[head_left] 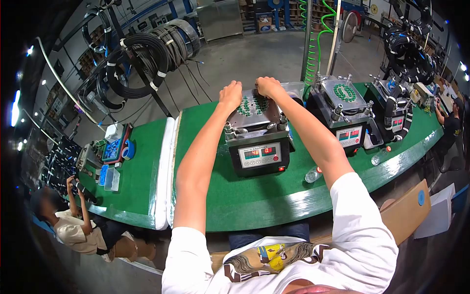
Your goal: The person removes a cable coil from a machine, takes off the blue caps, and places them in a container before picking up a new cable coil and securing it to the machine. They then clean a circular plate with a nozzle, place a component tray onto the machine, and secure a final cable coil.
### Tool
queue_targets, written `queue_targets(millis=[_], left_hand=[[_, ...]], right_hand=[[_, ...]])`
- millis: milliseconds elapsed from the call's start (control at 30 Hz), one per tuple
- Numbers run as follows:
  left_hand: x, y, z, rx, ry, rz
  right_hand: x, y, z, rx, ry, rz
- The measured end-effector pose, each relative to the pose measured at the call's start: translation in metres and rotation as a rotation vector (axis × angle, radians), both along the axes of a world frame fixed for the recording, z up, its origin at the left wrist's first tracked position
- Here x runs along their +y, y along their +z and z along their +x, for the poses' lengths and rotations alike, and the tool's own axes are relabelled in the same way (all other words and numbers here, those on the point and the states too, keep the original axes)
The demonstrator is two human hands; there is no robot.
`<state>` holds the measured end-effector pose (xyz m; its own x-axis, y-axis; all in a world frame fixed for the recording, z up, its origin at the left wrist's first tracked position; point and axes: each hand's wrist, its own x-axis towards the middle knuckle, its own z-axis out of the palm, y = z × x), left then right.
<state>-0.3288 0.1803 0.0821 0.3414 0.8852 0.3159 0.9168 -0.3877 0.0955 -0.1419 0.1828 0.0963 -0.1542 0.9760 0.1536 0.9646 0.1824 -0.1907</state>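
Note:
A boxy machine (259, 154) with a red-digit display stands on the green table, its metal top plate (254, 117) carrying a ring of green pieces. Both my arms reach over it. My left hand (231, 92) is closed at the plate's far left corner, and my right hand (268, 87) is closed at the far right corner. What the fingers grip is hidden behind the hands. Near corner clamps (230, 130) with handles show on the machine's front side.
Two similar machines (345, 110) stand to the right, with small bottles (313, 174) on the green table (235, 206). Left are blue bins (112, 149) and a person (73, 225); another person (450, 125) is far right. Cable coils (137, 63) hang behind.

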Motion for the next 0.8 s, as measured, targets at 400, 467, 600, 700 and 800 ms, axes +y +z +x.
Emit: queue_targets(millis=[400, 467, 600, 700, 800], left_hand=[[-0.092, 0.028, -0.067, -0.325, -0.655, -0.427], [-0.113, 0.033, -0.073, -0.245, -0.68, -0.481], [-0.117, 0.028, -0.072, -0.254, -0.649, -0.403], [-0.125, 0.034, -0.064, -0.278, -0.597, -0.412], [-0.129, 0.039, -0.061, -0.263, -0.567, -0.424]], right_hand=[[-0.094, 0.028, 0.055, 0.337, 0.69, -0.163], [-0.127, 0.038, 0.052, 0.215, 0.774, -0.265], [-0.15, 0.018, 0.051, 0.202, 0.748, -0.064], [-0.15, 0.016, 0.047, 0.206, 0.722, -0.088], [-0.151, 0.016, 0.044, 0.093, 0.701, -0.041]])
